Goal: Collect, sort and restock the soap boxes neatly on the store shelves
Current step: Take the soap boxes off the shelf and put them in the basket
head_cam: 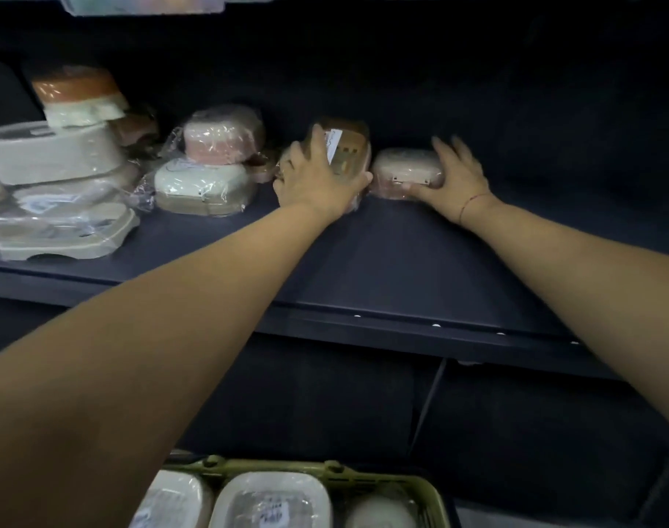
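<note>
Left hand (317,177): fingers spread and curled over brown box (346,150), which sits tilted at mid-shelf (363,261). Right hand (458,177): thumb at the front, fingers behind, clamped on pink box (405,171), which rests flat on the shelf just right of the brown one. Wrapped boxes (207,184) are stacked at left. Green basket (420,485) below holds more boxes.
</note>
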{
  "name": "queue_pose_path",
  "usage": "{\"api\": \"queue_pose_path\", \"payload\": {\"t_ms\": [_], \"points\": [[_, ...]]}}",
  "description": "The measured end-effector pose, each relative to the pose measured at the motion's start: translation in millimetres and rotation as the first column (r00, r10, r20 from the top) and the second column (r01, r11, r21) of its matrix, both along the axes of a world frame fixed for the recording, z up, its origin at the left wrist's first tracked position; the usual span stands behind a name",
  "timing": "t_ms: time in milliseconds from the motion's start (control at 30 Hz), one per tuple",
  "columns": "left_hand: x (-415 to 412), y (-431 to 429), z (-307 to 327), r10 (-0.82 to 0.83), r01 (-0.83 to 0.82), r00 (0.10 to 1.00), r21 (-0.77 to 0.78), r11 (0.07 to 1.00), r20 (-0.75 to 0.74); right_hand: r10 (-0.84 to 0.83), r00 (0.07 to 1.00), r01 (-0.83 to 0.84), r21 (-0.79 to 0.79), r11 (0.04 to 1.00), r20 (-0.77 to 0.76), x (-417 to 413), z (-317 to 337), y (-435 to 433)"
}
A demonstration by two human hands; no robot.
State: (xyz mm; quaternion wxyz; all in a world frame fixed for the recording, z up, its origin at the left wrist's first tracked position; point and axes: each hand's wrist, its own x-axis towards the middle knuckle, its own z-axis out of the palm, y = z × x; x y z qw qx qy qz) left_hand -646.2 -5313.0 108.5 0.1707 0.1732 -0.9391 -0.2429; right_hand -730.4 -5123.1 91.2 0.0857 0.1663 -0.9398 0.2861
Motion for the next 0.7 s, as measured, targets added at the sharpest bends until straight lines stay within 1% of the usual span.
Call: {"api": "queue_pose_path", "payload": {"t_ms": [100, 200, 267, 333, 433, 500, 567, 633, 700], "points": [[-3, -4, -7, 0.006, -0.005, 0.999, 0.024, 1.000, -0.033, 0.056, 0.998, -0.056, 0.014, 0.998, -0.003, -2, -6, 3], [7, -9, -9, -0.009, 0.015, 0.995, 0.063, 0.998, -0.098, 0.017, 0.993, -0.009, 0.074, 0.997, -0.116, 11, -1, 5], [25, -12, -7, -0.056, 0.071, 0.989, 0.108, 0.992, -0.137, 0.008, 0.986, 0.010, 0.103, 0.995, -0.167, 24, 3, 9], [57, -14, -4, -0.124, 0.153, 0.976, 0.156, 0.976, -0.180, 0.036, 0.990, -0.028, 0.059, 0.998, -0.138, 38, 4, 17], [127, -18, 4, -0.211, 0.259, 0.949, 0.197, 0.946, -0.235, 0.135, 0.991, -0.133, -0.092, 0.987, 0.012, 65, 7, 32], [182, -21, 7, -0.251, 0.297, 0.942, 0.201, 0.933, -0.224, 0.171, 0.983, -0.163, -0.101, 0.981, 0.068, 91, 12, 39], [238, -30, 5, -0.285, 0.322, 0.939, 0.198, 0.926, -0.195, 0.199, 0.977, -0.191, -0.092, 0.977, 0.076, 125, 16, 44], [290, -42, -2, -0.325, 0.350, 0.935, 0.228, 0.909, -0.139, 0.238, 0.967, -0.229, -0.110, 0.967, 0.086, 167, 18, 46], [332, -59, -16, -0.365, 0.364, 0.930, 0.272, 0.891, -0.046, 0.290, 0.952, -0.276, -0.137, 0.951, 0.101, 214, 20, 49]]}}
